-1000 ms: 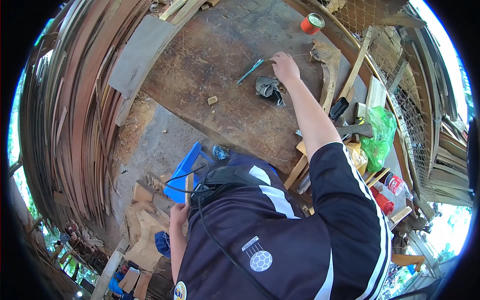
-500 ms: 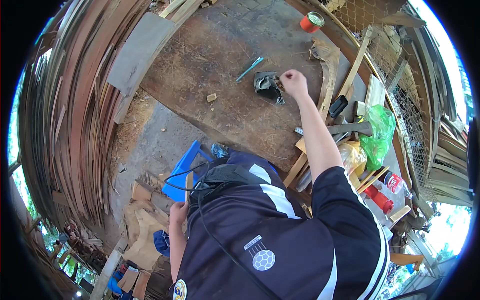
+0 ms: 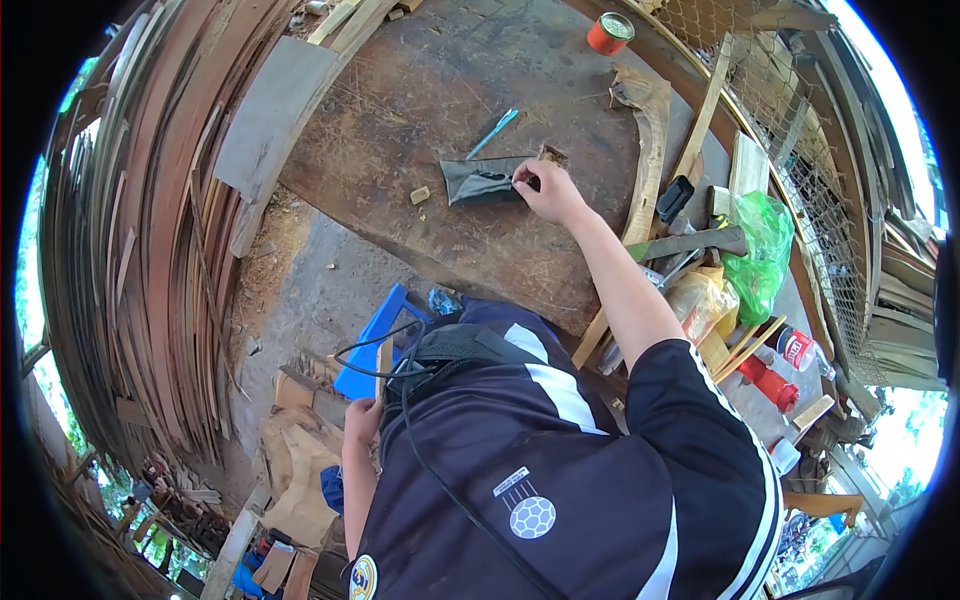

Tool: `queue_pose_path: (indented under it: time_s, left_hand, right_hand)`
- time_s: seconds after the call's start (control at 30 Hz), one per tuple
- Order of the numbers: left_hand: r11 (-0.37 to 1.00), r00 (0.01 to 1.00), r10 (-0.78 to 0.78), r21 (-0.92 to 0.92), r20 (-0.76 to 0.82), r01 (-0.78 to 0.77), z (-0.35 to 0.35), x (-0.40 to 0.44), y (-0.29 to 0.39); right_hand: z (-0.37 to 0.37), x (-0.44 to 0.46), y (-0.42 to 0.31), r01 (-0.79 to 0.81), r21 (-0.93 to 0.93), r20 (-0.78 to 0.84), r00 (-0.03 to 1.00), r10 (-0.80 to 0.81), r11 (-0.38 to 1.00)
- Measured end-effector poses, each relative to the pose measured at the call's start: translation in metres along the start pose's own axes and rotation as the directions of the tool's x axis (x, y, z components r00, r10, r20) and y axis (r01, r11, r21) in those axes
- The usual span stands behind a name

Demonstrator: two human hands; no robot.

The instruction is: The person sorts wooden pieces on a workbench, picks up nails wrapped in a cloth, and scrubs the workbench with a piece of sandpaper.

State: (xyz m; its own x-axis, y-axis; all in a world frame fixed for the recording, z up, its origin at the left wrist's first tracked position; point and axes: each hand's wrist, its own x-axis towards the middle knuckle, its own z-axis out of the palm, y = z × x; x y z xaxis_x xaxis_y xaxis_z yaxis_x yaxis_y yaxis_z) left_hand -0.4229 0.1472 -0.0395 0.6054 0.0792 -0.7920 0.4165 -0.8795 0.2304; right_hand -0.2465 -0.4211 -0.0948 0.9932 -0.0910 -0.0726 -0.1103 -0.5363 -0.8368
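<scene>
On the wooden tabletop (image 3: 400, 120), my right hand (image 3: 548, 194) pinches the right end of a creased dark grey sheet (image 3: 475, 182) that looks like worn sandpaper. The sheet stretches out to the left of my fingers. Just behind the hand is a small brown wooden piece (image 3: 552, 155). A light blue pen-like stick (image 3: 492, 134) lies beyond the sheet, and a small wood block (image 3: 420, 195) sits to its left. Down by my waist, my left hand (image 3: 362, 420) is closed around the lower end of a thin upright wooden strip (image 3: 385, 362).
A red-orange tin (image 3: 610, 34) stands at the far right of the table, near a curved wooden piece (image 3: 645, 150). Bags, including a green plastic bag (image 3: 760, 255), and bottles crowd the right side. Stacked planks (image 3: 150, 220) rise at left; a blue plastic stool (image 3: 375, 345) is below.
My right hand has come left and slightly nearer and taken hold of the sheet. The sheet, crumpled before, now lies spread out toward the left. My left hand still grips the wooden strip.
</scene>
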Motion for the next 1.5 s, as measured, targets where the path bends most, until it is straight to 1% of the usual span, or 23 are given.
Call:
queue_pose_path:
  time_s: [0.07,0.17,0.23,0.27,0.37,0.47,0.57,0.6,0.7,0.73,0.77,0.83,0.87,0.93,0.97,1.03,1.07,1.13,1.23,1.33,1.43,1.5]
  left_hand:
    - [1.000,1.000,-0.009,-0.016,0.011,0.009,0.003,0.002,-0.005]
    - [0.995,0.999,0.013,-0.101,-0.050,-0.018,0.013,0.006,-0.020]
    - [0.997,0.999,0.010,-0.079,-0.046,-0.013,0.009,0.002,-0.011]
    - [0.998,0.999,0.008,-0.067,-0.045,-0.011,0.007,0.000,-0.006]
    - [0.999,0.999,0.026,-0.039,-0.040,-0.028,0.013,0.008,-0.022]
    - [0.997,0.997,0.019,-0.067,-0.069,-0.023,0.008,-0.002,-0.005]
    - [0.997,0.999,0.008,-0.071,-0.036,-0.011,0.005,-0.001,0.000]
    - [0.999,1.000,0.004,-0.053,-0.031,-0.005,0.004,-0.001,0.002]
    - [1.000,1.000,-0.004,-0.011,-0.027,0.004,0.000,0.001,0.007]
    - [1.000,1.000,-0.003,-0.004,-0.024,0.003,-0.001,0.001,0.006]
    - [1.000,1.000,-0.006,0.001,-0.022,0.006,0.000,0.000,0.004]
    - [0.999,0.995,0.044,-0.018,-0.090,-0.046,0.009,0.002,-0.009]
    - [0.997,0.990,0.069,-0.025,-0.123,-0.073,0.013,0.004,-0.015]
    - [0.997,0.995,0.025,-0.067,-0.093,-0.031,0.014,0.003,-0.018]
    - [0.996,0.997,0.006,-0.085,-0.073,-0.013,0.015,0.003,-0.019]
    - [0.997,0.999,-0.045,-0.065,-0.006,0.045,0.003,-0.002,-0.001]
    - [0.996,0.997,-0.074,-0.055,0.026,0.076,-0.001,-0.006,0.007]
    - [0.993,0.996,-0.085,-0.076,0.031,0.087,0.001,-0.006,0.003]
    - [0.996,0.998,-0.060,-0.068,0.010,0.060,0.005,0.003,-0.009]
    - [0.999,0.999,-0.012,-0.043,-0.041,0.011,0.007,0.003,-0.015]
    - [0.999,0.998,-0.005,-0.049,-0.065,0.002,0.007,0.002,-0.012]
    - [0.999,0.999,-0.028,-0.048,-0.046,0.026,0.006,0.001,-0.009]
  right_hand:
    - [0.005,-0.006,-0.001,-0.020,0.027,0.034,0.999,0.019,0.999]
    - [0.007,-0.018,-0.014,-0.054,0.054,0.111,0.993,0.048,0.997]
    - [0.007,-0.025,-0.024,-0.101,0.104,0.176,0.981,0.081,0.990]
    - [0.010,-0.028,-0.020,-0.084,0.085,0.208,0.976,0.064,0.993]
    - [0.010,-0.032,-0.022,-0.077,0.035,0.215,0.974,0.068,0.996]
    - [0.010,-0.015,-0.020,-0.097,0.003,-0.050,0.994,0.097,0.995]
    - [0.006,0.006,-0.011,-0.131,-0.170,-0.056,0.991,0.123,0.977]
    - [0.007,0.012,-0.007,-0.154,-0.246,0.011,0.987,0.161,0.957]
    - [0.007,0.018,-0.006,-0.176,-0.353,0.252,0.928,0.274,0.919]
    - [0.004,0.017,-0.012,-0.193,-0.344,0.266,0.918,0.293,0.919]
    - [-0.001,0.015,-0.018,-0.188,-0.315,0.274,0.920,0.278,0.930]
    - [-0.011,0.011,-0.029,-0.175,-0.258,0.291,0.924,0.249,0.950]
    - [-0.011,0.008,-0.028,-0.096,-0.313,0.296,0.935,0.193,0.945]
    - [-0.009,0.001,-0.022,0.052,-0.420,0.310,0.946,0.089,0.906]
    - [-0.006,0.001,-0.017,0.010,-0.443,0.291,0.947,0.133,0.897]
    - [-0.001,0.007,-0.009,-0.071,-0.486,0.250,0.944,0.217,0.871]
    - [-0.001,0.008,-0.008,-0.072,-0.502,0.180,0.966,0.185,0.862]
    - [-0.003,0.011,-0.011,-0.077,-0.531,0.037,0.993,0.113,0.844]
    - [-0.002,0.019,-0.018,-0.043,-0.490,-0.083,0.997,0.002,0.871]
    - [0.006,0.027,-0.005,-0.063,-0.498,-0.064,0.997,0.035,0.865]
    - [0.010,0.035,0.000,-0.136,-0.514,0.009,0.986,0.165,0.847]
    - [0.007,0.031,0.000,-0.114,-0.490,0.024,0.989,0.144,0.864]
